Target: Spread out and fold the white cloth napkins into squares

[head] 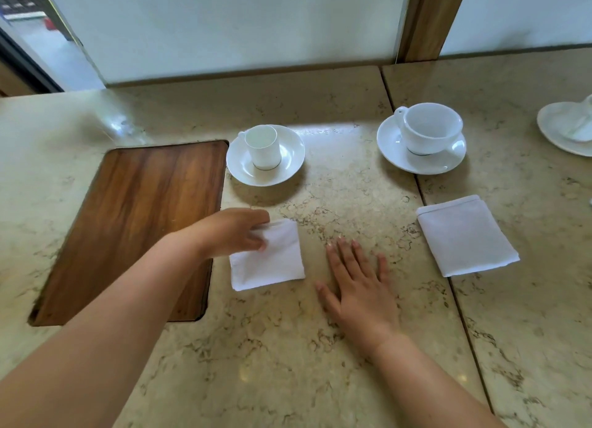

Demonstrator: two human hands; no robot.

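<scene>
A small white napkin (272, 261), folded into a square, lies on the marble counter (288, 347) just right of a wooden inlay. My left hand (230, 232) grips its upper left corner between thumb and fingers. Flat on the counter to the right of that napkin rests my right hand (358, 283), fingers spread, palm down, holding nothing. A second, larger folded white napkin (466, 235) lies further right, apart from both hands.
A wooden inlay panel (137, 222) sits at the left. Behind the napkins stand a small cup on a saucer (266, 155) and a wider cup on a saucer (423, 139). Another white dish (567, 129) is at the right edge. A glass partition rises at the back.
</scene>
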